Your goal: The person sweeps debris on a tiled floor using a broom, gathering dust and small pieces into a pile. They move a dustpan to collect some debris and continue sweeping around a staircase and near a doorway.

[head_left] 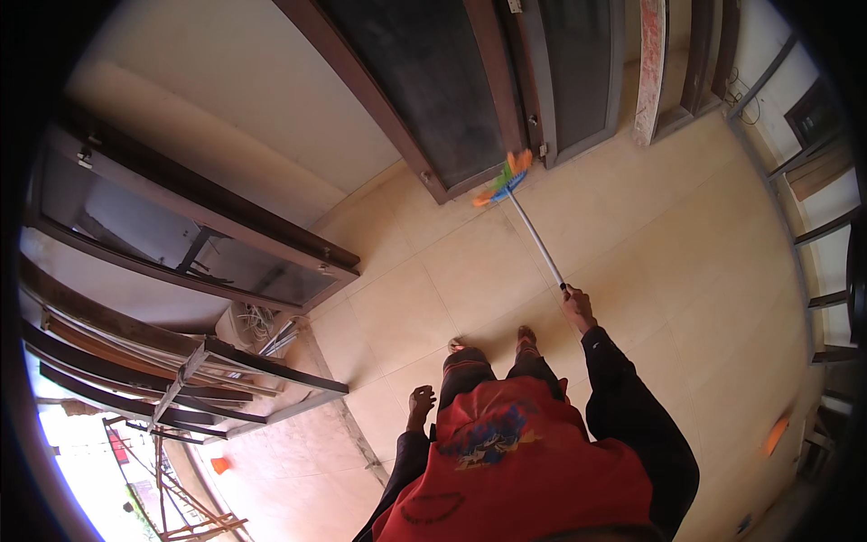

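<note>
My right hand [578, 309] is closed around the dark grip end of a long-handled brush [535, 233]. Its pale metal pole slants away from me to a head [506, 183] with orange, green and blue bristles. That head is at the foot of a dark-framed glass door panel [432, 81], close to where panel and floor meet; whether it touches the frame I cannot tell. Beside my left thigh hangs my left hand [421, 404], empty, its fingers loosely curled and apart.
A second framed panel [190, 230] juts in from the left. Below it, a wooden rack [208, 379] bears long strips. More frames [650, 72] lean at the far right, and others line the right wall. Tiled floor [415, 289] lies under my feet. An orange object [219, 465] sits lower left.
</note>
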The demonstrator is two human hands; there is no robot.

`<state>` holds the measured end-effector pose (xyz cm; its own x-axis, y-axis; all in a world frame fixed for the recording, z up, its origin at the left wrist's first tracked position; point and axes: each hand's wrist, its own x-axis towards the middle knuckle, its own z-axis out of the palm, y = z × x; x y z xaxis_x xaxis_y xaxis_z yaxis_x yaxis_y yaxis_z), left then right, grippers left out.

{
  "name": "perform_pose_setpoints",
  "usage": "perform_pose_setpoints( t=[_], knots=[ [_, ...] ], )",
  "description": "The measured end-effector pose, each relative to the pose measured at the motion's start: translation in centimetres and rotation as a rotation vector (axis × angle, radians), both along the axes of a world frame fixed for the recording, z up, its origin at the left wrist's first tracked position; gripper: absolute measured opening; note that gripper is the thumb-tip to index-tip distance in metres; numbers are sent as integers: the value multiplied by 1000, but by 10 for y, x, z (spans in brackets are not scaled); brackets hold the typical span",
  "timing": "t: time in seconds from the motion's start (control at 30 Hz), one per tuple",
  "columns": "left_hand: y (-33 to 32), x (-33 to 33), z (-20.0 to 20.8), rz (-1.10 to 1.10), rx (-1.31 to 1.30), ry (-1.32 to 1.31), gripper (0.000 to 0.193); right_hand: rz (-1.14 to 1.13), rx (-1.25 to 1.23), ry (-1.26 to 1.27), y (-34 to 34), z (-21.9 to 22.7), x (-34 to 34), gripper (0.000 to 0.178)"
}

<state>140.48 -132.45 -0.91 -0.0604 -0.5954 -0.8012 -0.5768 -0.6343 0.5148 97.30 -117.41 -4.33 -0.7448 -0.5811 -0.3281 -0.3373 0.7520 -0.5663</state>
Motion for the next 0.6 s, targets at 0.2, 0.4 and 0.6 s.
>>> perform_pose_setpoints(
  t=[0.2,0.4,0.6],
  knots=[
    [-29,4,-1,40,-39,44,31,-109,-121,226,26,-9,79,26],
    [-62,42,-15,-57,53,32,32,-375,-403,-371,-75,-19,106,9],
    [-131,116,-32,128,57,137,30,-1115,-865,-1187,-227,-18,161,6]
  ],
)
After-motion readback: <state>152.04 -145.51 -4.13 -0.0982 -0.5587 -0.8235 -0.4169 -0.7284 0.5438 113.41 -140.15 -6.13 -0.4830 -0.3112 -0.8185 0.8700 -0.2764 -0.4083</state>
